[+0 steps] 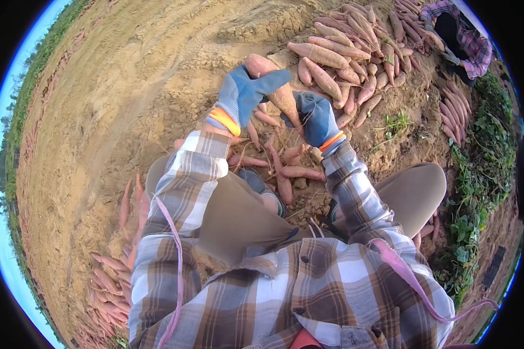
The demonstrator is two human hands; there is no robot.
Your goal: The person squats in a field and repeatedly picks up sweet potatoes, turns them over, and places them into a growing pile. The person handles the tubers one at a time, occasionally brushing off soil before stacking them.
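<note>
Both my hands wear blue coated gloves with orange cuffs. Between them a large sweet potato [283, 98] is held at a slant, its thick end up and to the left. My left hand [246, 94] grips the thick upper part, with the thumb across it. My right hand [316, 118] is closed around the thin lower end, where fine roots show by the fingers. Below my hands, several loose sweet potatoes [284, 187] lie on the soil between my bent legs.
A big heap of sweet potatoes [345, 52] lies ahead to the right. Beyond it crouches another person [467, 39] in a plaid shirt and gloves. A smaller pile [456, 109] and green vines [480, 165] are on the right. More sweet potatoes [109, 296] lie at the lower left.
</note>
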